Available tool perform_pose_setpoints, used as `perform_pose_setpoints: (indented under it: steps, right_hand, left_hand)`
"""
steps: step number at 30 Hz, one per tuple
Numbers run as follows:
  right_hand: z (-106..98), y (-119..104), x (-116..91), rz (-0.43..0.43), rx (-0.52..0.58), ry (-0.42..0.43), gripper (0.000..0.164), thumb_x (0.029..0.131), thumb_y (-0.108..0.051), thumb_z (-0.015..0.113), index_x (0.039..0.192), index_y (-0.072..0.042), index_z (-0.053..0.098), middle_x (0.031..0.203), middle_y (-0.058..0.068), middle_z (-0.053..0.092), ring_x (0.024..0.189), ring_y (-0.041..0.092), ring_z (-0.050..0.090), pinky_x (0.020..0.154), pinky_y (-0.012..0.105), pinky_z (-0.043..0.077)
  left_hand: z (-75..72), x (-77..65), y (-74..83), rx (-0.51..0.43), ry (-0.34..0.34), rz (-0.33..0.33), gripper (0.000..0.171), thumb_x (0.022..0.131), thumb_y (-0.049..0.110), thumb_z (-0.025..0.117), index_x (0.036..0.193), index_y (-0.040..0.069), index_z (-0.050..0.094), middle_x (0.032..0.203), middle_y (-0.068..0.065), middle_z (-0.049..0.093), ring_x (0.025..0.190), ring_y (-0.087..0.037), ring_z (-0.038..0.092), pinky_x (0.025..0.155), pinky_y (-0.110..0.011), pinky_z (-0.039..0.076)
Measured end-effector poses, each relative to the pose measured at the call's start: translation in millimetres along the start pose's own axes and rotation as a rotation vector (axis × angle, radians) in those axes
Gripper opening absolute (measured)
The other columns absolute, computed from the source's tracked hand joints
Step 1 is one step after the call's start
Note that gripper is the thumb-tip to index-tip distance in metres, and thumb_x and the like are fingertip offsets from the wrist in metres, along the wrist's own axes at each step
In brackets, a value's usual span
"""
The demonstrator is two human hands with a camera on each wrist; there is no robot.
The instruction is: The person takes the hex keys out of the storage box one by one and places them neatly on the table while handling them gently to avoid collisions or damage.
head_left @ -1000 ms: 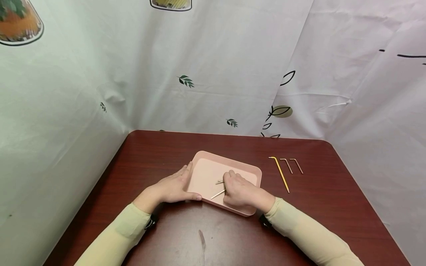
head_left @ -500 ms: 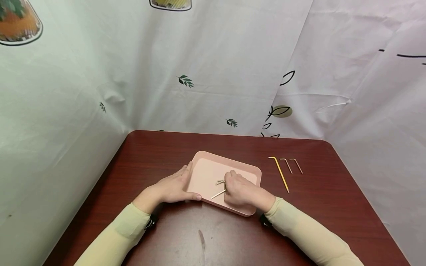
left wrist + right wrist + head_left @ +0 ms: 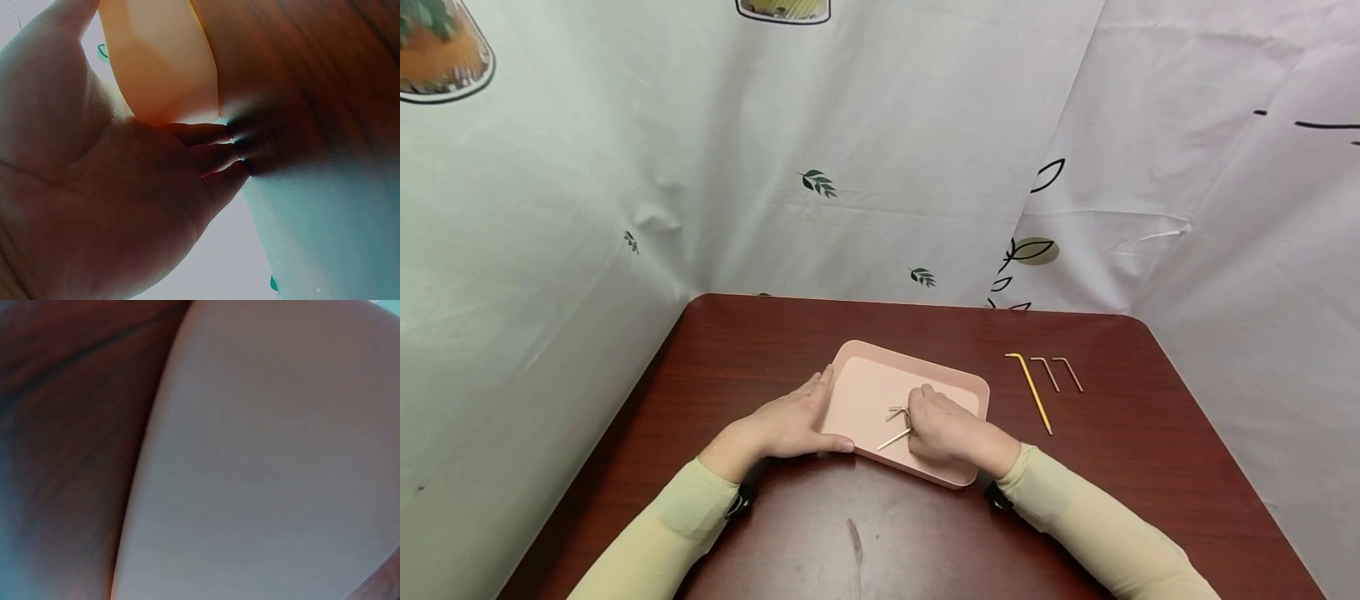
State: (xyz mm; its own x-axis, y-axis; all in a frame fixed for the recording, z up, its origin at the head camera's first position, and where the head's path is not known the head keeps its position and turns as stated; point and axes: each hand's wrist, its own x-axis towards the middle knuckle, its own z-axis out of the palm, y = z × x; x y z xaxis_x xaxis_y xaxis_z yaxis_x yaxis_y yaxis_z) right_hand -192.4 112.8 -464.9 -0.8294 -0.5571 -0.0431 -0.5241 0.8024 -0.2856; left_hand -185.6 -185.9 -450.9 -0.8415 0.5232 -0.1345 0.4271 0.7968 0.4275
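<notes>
A shallow pink tray (image 3: 861,387) lies slightly turned on the table in the head view. My left hand (image 3: 793,423) rests at its left side, fingers extended along the wall and thumb at the near rim. In the left wrist view the palm of that hand (image 3: 112,181) is beside the tray wall (image 3: 165,56). Inside the tray, my right hand (image 3: 943,427) has curled fingers around several small metal hex keys (image 3: 892,439), whose ends stick out to the left. The fingers hide the rest of the keys. The right wrist view shows only the tray's outer wall (image 3: 262,456) close up.
Right of the tray, a long yellow hex key (image 3: 1034,394) lies on the dark red table (image 3: 1135,467), followed by a small hex key (image 3: 1048,375) and another small hex key (image 3: 1071,375). White printed fabric (image 3: 880,150) surrounds the table's back and sides.
My right hand has shifted slightly right inside the tray, and the hex key ends at its fingers have moved a little with it. The left hand and tray stay put.
</notes>
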Motion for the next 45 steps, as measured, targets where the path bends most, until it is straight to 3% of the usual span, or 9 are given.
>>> perform_pose_setpoints:
  steps: [7, 26, 34, 40, 45]
  right_hand:
    - [-12, -13, -5, 0.045, -0.013, -0.039, 0.025, 0.080, 0.004, 0.071, 0.099, 0.001, 0.055, 0.091, 0.012, 0.052, 0.077, 0.026, 0.058, 0.071, 0.046, 0.055]
    - [-12, -15, -1, 0.094, -0.052, -0.077, 0.021, 0.088, 0.003, 0.073, 0.102, 0.001, 0.057, 0.093, 0.012, 0.055, 0.082, 0.024, 0.059, 0.078, 0.045, 0.057]
    - [12, 6, 7, 0.070, -0.085, -0.021, 0.015, 0.088, -0.003, 0.066, 0.099, -0.003, 0.057, 0.088, 0.007, 0.052, 0.075, 0.019, 0.056, 0.070, 0.045, 0.055]
    - [-11, -12, -2, 0.096, -0.056, -0.066, 0.011, 0.093, 0.001, 0.065, 0.101, 0.003, 0.057, 0.091, 0.013, 0.055, 0.080, 0.026, 0.060, 0.076, 0.049, 0.058]
    - [-8, -8, -1, 0.080, -0.041, -0.050, 0.013, 0.091, 0.000, 0.065, 0.101, 0.003, 0.056, 0.091, 0.014, 0.054, 0.079, 0.028, 0.060, 0.073, 0.049, 0.057]
  left_hand:
    - [-0.2, -0.7, 0.8, 0.004, -0.004, -0.001, 0.136, 0.094, 0.076, 0.075, 0.174, -0.010, 0.007, 0.182, -0.029, 0.012, 0.168, -0.045, 0.021, 0.131, -0.055, 0.031]
    - [1.6, -1.0, 0.0, 0.010, -0.007, -0.010, 0.135, 0.094, 0.075, 0.075, 0.174, -0.009, 0.006, 0.182, -0.028, 0.012, 0.168, -0.043, 0.020, 0.131, -0.055, 0.031]
    - [0.6, -2.0, 1.2, 0.002, -0.005, -0.012, 0.137, 0.092, 0.079, 0.074, 0.174, -0.008, 0.007, 0.183, -0.027, 0.012, 0.168, -0.043, 0.020, 0.131, -0.055, 0.032]
    - [0.4, -1.5, 1.6, 0.001, -0.007, -0.011, 0.138, 0.092, 0.080, 0.074, 0.175, -0.008, 0.006, 0.183, -0.026, 0.011, 0.168, -0.043, 0.020, 0.131, -0.055, 0.032]
    - [-0.2, -1.6, 1.6, 0.000, -0.006, -0.013, 0.138, 0.092, 0.079, 0.074, 0.175, -0.007, 0.006, 0.183, -0.026, 0.011, 0.168, -0.043, 0.020, 0.131, -0.055, 0.032]
